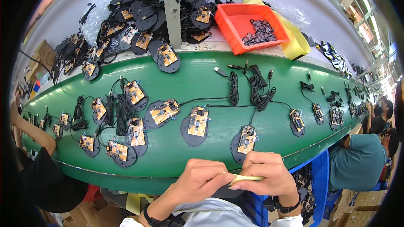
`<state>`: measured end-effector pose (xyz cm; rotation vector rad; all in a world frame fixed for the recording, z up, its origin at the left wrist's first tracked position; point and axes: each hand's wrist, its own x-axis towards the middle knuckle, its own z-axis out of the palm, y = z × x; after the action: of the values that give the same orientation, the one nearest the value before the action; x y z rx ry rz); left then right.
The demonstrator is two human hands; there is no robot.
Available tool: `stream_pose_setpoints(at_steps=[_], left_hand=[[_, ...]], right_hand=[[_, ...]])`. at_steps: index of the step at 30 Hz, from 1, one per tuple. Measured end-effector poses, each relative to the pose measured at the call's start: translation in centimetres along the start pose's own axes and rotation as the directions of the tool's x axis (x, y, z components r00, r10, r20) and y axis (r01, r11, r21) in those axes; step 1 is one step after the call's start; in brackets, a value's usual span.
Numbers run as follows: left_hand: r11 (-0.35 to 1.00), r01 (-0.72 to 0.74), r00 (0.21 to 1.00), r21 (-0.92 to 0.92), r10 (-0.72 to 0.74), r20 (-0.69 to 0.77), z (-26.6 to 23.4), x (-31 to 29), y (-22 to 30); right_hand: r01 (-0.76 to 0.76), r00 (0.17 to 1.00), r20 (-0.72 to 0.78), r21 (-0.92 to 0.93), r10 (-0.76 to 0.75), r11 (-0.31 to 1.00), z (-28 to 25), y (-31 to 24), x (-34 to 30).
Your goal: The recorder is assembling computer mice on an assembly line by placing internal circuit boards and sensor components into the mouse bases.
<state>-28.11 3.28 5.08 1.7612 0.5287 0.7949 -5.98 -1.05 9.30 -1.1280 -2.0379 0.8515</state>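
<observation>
A bare left hand (205,178) and bare right hand (269,171) pinch a slender, pale-yellow strip (249,178), material unclear, between them. Light, even fingertip pressure should keep it steady.

Long green conveyor belt (168,155) looks smooth, semi-gloss. Orange-red rectangular bin (261,47): glossy plastic. Flat black rounded bases (192,140): matt plastic. Clear crumpled film (97,14): shiny plastic. Pale-yellow narrow strip (249,178): smooth, material unclear. Off-white upright post (171,12): painted, scuffed.
</observation>
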Motion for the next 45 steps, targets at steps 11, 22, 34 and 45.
stream_pose_setpoints(at_steps=[11,22,34,45], left_hand=[[0.921,-0.38,0.917,-0.085,0.363,-0.167,-0.1,2.2,11.6],[0.923,-0.367,0.927,0.114,0.373,-0.034,1.6,3.3,11.8],[0.968,-0.211,0.977,0.136,0.208,0.035,3.0,2.1,4.7],[0.952,-0.129,0.992,0.276,0.128,0.024,3.1,1.8,0.9]], right_hand=[[0.259,0.901,-0.351,-0.034,-0.254,0.965,-6.8,-10.0,-0.4],[-0.005,0.989,-0.145,0.149,0.026,0.989,-10.0,-10.6,-1.6],[-0.157,0.945,-0.269,0.132,0.188,0.979,-3.7,-3.5,-4.4],[-0.039,0.911,-0.413,-0.035,0.022,0.999,-0.5,0.0,-4.6]])
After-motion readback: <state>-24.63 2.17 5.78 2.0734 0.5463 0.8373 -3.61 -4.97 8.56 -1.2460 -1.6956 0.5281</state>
